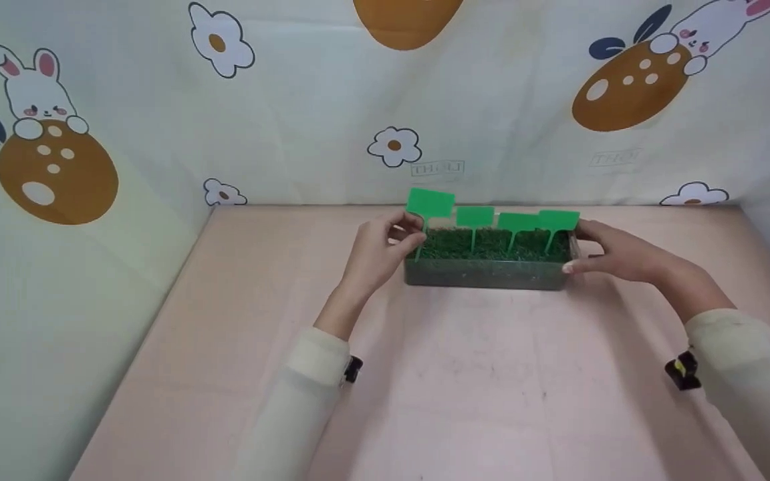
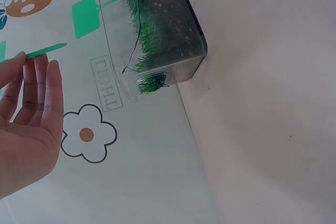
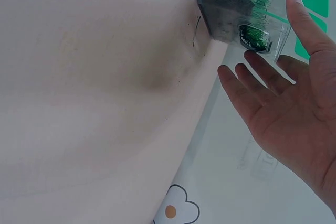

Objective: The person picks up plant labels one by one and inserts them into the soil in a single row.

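A clear, long box (image 1: pixel 485 275) holds dark soil and green artificial grass (image 1: pixel 455 244). My left hand (image 1: pixel 377 250) pinches the stem of a green plant label (image 1: pixel 430 202) at the box's left end. In the left wrist view the label's pointed stem (image 2: pixel 52 49) shows bare, outside the soil. Three more green labels (image 1: pixel 475 216) stand upright in the grass, towards the right. My right hand (image 1: pixel 619 254) is at the box's right end, fingers fairly straight, thumb by the front corner. In the right wrist view its fingertips (image 3: pixel 254 56) are close beside the end wall; contact there is unclear.
The box stands near the back edge of a pale pink table (image 1: pixel 465 374). Behind and to the left hangs a cloth (image 1: pixel 305 100) printed with rabbits and flowers. A few dark specks lie on the table surface.
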Motion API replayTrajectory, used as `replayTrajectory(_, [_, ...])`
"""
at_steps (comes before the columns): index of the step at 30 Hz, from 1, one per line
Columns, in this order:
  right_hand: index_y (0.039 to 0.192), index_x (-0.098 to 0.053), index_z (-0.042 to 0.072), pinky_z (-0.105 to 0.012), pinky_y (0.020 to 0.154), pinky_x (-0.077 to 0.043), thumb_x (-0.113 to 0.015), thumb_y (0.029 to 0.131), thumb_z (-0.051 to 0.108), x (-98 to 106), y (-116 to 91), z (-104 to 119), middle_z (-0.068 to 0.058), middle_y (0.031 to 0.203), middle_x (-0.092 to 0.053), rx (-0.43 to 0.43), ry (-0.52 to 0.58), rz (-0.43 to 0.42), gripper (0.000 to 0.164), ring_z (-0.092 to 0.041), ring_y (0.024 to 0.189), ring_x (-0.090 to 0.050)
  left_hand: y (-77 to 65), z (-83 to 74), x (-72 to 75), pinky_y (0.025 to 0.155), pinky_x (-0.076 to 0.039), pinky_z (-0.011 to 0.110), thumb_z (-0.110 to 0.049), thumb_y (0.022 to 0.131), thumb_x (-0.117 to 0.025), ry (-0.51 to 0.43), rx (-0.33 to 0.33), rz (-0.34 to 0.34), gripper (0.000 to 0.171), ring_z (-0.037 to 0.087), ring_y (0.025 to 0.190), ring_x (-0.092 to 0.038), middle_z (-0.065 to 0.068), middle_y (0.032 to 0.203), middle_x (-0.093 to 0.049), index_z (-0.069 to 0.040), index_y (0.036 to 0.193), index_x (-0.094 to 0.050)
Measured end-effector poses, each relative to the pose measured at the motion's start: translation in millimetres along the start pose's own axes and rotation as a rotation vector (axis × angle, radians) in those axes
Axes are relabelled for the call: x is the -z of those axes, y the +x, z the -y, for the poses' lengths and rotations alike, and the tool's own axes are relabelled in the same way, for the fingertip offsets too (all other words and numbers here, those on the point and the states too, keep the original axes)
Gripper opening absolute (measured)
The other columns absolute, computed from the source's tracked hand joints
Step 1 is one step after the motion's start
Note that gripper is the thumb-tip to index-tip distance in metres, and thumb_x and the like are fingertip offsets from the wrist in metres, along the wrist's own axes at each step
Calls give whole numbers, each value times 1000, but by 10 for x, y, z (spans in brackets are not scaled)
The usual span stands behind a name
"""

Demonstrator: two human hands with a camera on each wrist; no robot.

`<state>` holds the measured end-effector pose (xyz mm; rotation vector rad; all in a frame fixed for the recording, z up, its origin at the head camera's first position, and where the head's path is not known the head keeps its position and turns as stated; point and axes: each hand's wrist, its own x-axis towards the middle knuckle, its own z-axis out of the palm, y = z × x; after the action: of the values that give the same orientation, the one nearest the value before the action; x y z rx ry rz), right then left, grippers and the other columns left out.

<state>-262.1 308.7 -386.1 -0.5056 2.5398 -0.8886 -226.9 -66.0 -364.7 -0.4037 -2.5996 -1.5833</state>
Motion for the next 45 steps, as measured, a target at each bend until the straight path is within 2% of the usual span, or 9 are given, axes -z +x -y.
replayTrajectory(6, [158,-22,10,-70,115,-21,-73,91,33,5,-2,-1,-23,161,-27,10,5,-3,87,-49,148,-23,113,14,-17,88,-57,29,-16,97,-67,-26,4,-48,16,20,100,-69,9,108,-71,-7,108,-69])
replayTrajectory(11, [158,-23,11,-70,115,-22,-73,91,33,-5,-7,-5,-22,161,-27,21,7,-4,87,-49,147,-24,187,54,-52,89,-57,29,-17,98,-65,-60,29,-74,16,20,101,-69,10,109,-71,-6,109,-69])
replayTrajectory(16, [158,-23,11,-70,115,-21,-73,91,35,-1,-13,-6,-22,161,-27,11,6,-4,87,-48,148,-24,251,128,-124,91,-56,29,-17,97,-66,-71,49,-88,17,20,100,-69,10,108,-72,-5,108,-70])
replayTrajectory(19, [158,-23,9,-70,115,-22,-73,91,34,-1,-6,-14,-22,161,-27,24,11,-2,87,-49,148,-24,277,194,-176,95,-54,33,-20,97,-66,-66,63,-94,19,20,104,-68,9,108,-73,-6,109,-71])
replayTrajectory(25, [158,-24,9,-70,115,-21,-73,92,29,-4,5,-25,-22,162,-26,47,26,-3,84,-49,148,-24,293,315,-268,108,-45,45,-23,95,-69,-49,88,-129,17,23,118,-59,7,114,-65,-9,105,-73])
replayTrajectory(32, [158,-23,9,-69,116,-22,-73,92,29,-10,12,-31,-22,162,-26,33,25,-2,85,-49,148,-24,314,453,-350,115,-39,40,-22,93,-71,-16,117,-154,13,24,133,-47,8,136,-50,-10,99,-74])
replayTrajectory(36, [158,-23,9,-68,115,-23,-73,92,30,-10,15,-32,-22,162,-26,27,24,-2,86,-48,148,-24,306,505,-382,114,-40,41,-19,93,-71,-45,125,-166,12,26,136,-44,10,141,-45,-8,97,-73])
replayTrajectory(45, [158,-24,10,-69,115,-22,-73,92,29,-4,9,-34,-22,162,-26,36,27,-3,84,-49,148,-24,323,541,-436,114,-41,43,-17,92,-72,-125,130,-223,13,27,137,-43,12,141,-45,-4,94,-72])
